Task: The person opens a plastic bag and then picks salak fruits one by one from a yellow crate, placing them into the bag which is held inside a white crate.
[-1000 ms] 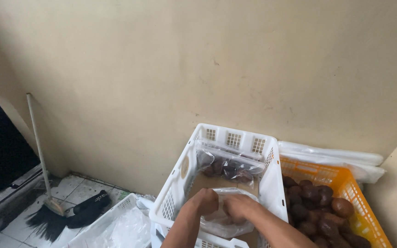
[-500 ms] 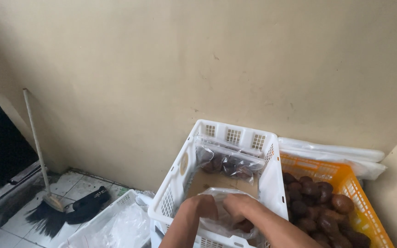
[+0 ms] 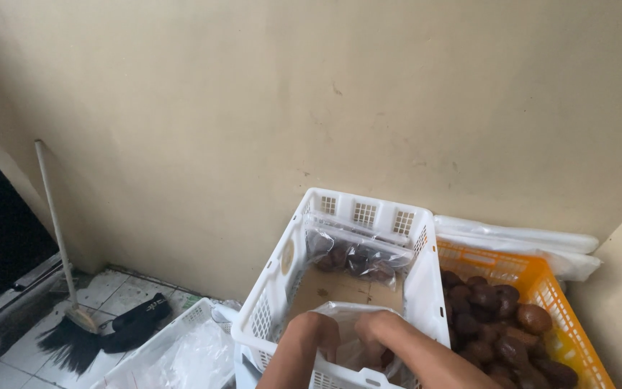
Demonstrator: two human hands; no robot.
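Gripping a clear bag (image 3: 354,338) of brown fruit, both hands — left hand (image 3: 313,333), right hand (image 3: 377,330) — sit low-centre inside the white crate (image 3: 426,288) (another filled bag (image 3: 358,256) leans at its far wall); bare cardboard lies between.

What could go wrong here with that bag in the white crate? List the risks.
1. Both hands, left hand and right hand, pinch the thin clear bag of brown fruit; the film might tear or slip.
2. The bag sits near the white crate front edge, so fruit could spill over it.
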